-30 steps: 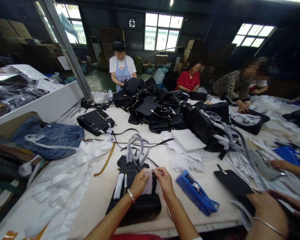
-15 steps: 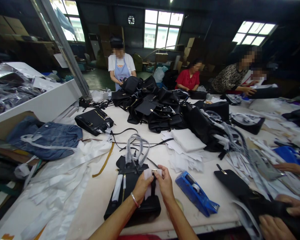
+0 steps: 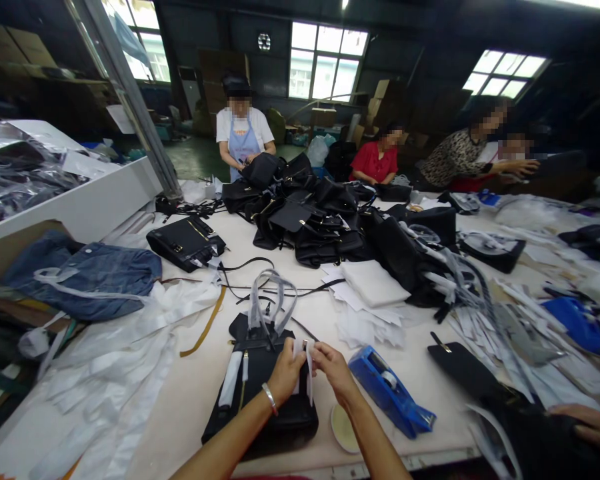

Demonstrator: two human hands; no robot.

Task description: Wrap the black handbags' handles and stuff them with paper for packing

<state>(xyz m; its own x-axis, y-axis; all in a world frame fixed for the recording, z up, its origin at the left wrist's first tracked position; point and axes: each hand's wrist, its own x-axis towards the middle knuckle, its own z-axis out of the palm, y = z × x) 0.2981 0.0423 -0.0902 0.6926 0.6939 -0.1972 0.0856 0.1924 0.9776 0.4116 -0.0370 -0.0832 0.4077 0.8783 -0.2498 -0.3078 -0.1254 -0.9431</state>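
A black handbag lies flat in front of me with its wrapped handles pointing away. My left hand and my right hand meet over the bag's front. Both pinch a small white paper strip wrapped around the bag's clasp strap. A silver bracelet sits on my left wrist. A blue tape dispenser lies just right of my right hand, and a roll of tape rests under my right forearm.
A pile of black bags fills the table's middle, with white paper sheets before it. White wrapping and a denim bag lie left. Three people work at the far side. Another person's hand holds black material at right.
My hands have shifted slightly up the bag and folded the white strip tighter around the strap. The person's hands at right have drawn back toward the frame's corner.
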